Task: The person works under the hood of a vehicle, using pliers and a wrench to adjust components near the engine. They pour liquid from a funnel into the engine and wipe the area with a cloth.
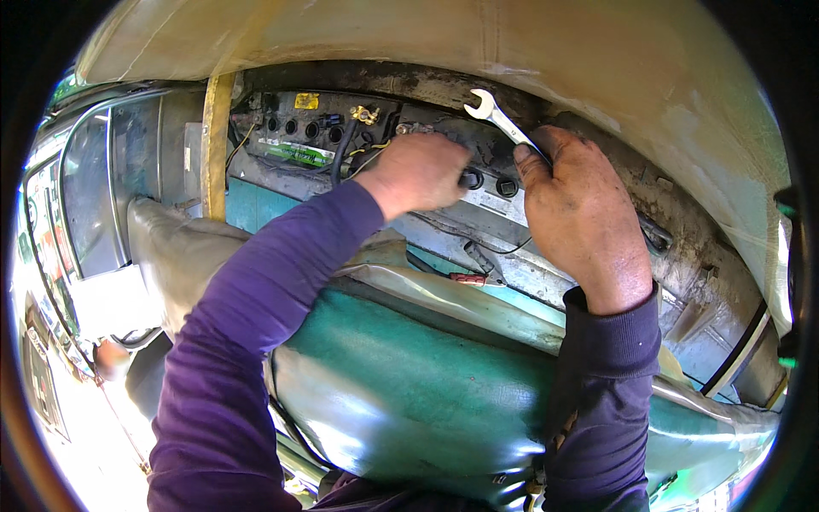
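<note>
Two batteries (290, 142) sat side by side; the right hand (589, 213) pinched a wrench (505, 124) over one, the left hand's (420, 172) fingers curled on I couldn't tell what, battery work seemingly underway, next wanting the wrench seated squarely.

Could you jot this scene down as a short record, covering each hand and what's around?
Left hand: over the capped battery, blurred; any grip unclear
Right hand: holding a silver wrench, open end up and leftward
Further left: another battery, brass-coloured clamp on top
Beyond that: yellow post, upright
Nearer the person: green covering
</note>
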{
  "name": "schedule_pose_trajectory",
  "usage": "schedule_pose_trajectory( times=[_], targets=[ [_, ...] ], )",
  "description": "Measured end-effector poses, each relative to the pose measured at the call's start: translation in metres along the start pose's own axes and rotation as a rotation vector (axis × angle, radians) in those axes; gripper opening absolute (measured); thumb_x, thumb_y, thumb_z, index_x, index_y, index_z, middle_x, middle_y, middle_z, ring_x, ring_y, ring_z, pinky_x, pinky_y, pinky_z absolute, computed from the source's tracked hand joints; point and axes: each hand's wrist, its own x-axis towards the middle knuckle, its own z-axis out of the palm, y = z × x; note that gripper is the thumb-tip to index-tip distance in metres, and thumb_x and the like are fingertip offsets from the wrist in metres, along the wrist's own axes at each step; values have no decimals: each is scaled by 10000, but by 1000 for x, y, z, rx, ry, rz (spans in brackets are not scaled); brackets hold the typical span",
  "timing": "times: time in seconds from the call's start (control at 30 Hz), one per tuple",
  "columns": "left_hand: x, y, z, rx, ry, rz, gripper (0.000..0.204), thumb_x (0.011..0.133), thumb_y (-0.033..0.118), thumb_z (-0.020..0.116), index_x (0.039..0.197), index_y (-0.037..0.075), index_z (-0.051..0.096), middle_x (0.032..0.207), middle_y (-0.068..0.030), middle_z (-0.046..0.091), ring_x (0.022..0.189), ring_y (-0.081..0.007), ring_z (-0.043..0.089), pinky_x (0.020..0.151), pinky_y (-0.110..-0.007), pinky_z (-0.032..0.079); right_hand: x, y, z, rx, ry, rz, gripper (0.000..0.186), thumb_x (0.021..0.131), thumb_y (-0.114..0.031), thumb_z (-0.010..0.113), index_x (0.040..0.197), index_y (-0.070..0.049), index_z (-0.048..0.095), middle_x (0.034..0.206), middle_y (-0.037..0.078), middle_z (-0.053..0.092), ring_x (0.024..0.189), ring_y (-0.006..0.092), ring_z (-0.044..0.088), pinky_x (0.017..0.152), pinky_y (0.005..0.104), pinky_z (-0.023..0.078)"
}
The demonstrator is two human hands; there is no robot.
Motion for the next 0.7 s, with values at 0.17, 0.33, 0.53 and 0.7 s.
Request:
schedule_pose_trajectory(
  times=[0.17, 0.33, 0.53, 0.7],
  targets=[
    [7, 14, 16, -55, 110, -24, 317, 879, 325, 647, 1007, 46, 724, 916, -181, 741, 896, -373, 725, 800, -480, 584, 2, 1, -2, -12, -60, 7, 346, 1001, -244, 565, 1162, 48, 656, 1099, 284, 664, 1104, 452, 593, 946, 487, 469],
    [18, -8, 26, -21, 192, -89, 281, 896, 325, 633, 1006, 81, 718, 858, -179, 728, 828, -373, 718, 734, -500, 583, 2, -2, -3, 18, -47, 19, 345, 999, -251, 573, 1157, 43, 662, 1066, 287, 673, 1057, 457, 615, 919, 488, 481],
    [19, -19, 29, -44, 176, -96, 295, 900, 344, 658, 1083, 125, 735, 903, -180, 734, 864, -372, 715, 788, -484, 583, 1, -4, -2, 50, -35, 16, 323, 999, -243, 576, 1128, 39, 668, 1004, 287, 680, 1000, 463, 630, 879, 482, 489],
    [18, -45, -10, -284, 204, -148, 328, 903, 328, 652, 1115, 92, 736, 1007, -197, 730, 966, -384, 697, 878, -469, 561, 4, 1, -3, 60, -41, 21, 321, 1000, -242, 576, 1113, 45, 663, 995, 291, 673, 992, 461, 628, 863, 484, 484]
  ],
)
